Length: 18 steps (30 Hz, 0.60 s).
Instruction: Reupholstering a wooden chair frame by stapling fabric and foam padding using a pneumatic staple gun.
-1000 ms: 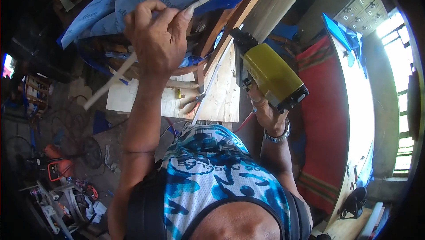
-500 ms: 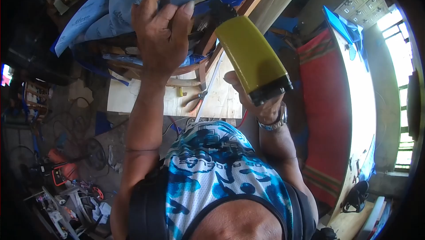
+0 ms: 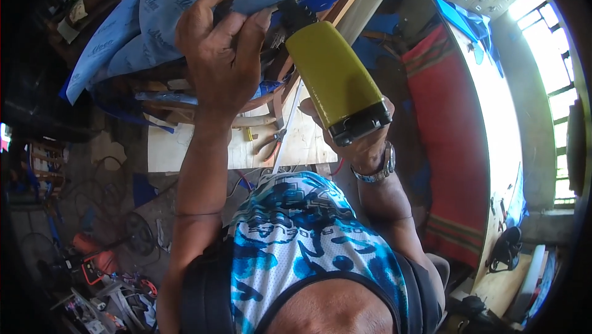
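Observation:
A pale blue printed sheet (image 3: 166, 16) drapes over a wooden furniture frame (image 3: 253, 122) at the far side. My left hand (image 3: 216, 59) is closed on the sheet's edge, its thumb and fingers pressed together there. From the right, my right hand (image 3: 365, 154) grips a yellow-green staple gun (image 3: 333, 72), whose body hides most of the fingers. The tool's black nose points at the sheet's edge, just right of my left thumb. Whether the nose touches the edge I cannot tell.
Orange-handled pliers (image 3: 271, 144) lie on a light wooden board (image 3: 185, 152) below the frame. A red striped cloth (image 3: 447, 143) hangs along a long table on the right. Tools and an orange machine (image 3: 92, 254) clutter the floor at left.
The staple gun has moved slightly left, bringing its nose closer to my left thumb. My left hand keeps its hold on the sheet. The whole view has shifted a little.

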{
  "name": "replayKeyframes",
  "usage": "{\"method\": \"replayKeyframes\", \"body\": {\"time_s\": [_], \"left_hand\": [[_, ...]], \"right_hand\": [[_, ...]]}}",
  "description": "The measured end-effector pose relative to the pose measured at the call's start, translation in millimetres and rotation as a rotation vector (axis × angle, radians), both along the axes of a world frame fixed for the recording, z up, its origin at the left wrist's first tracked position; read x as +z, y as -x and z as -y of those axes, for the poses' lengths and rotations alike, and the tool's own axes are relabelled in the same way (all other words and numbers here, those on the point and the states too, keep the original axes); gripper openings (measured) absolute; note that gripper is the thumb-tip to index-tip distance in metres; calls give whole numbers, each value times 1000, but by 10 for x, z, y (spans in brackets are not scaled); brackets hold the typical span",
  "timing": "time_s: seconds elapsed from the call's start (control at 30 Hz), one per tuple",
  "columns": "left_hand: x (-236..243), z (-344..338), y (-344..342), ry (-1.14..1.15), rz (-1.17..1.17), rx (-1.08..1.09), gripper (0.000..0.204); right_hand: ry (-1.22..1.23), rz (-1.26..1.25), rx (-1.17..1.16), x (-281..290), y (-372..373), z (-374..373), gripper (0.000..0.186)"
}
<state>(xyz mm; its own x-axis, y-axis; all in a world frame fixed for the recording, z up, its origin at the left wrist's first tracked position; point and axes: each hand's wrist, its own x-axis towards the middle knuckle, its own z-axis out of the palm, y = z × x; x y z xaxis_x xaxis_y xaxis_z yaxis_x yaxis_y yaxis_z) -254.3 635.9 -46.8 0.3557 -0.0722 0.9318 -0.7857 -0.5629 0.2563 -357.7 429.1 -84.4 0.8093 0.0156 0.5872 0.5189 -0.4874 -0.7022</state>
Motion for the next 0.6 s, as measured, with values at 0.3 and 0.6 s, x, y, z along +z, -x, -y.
{"method": "replayKeyframes", "body": {"time_s": [0.3, 0.6], "left_hand": [[30, -26, 20, -8, 19, 13, 22], [68, -34, 1, -99, 30, 27, 26]], "right_hand": [[251, 132, -188, 268, 106, -246, 35], [181, 159, -181, 298, 146, -220, 63]]}}
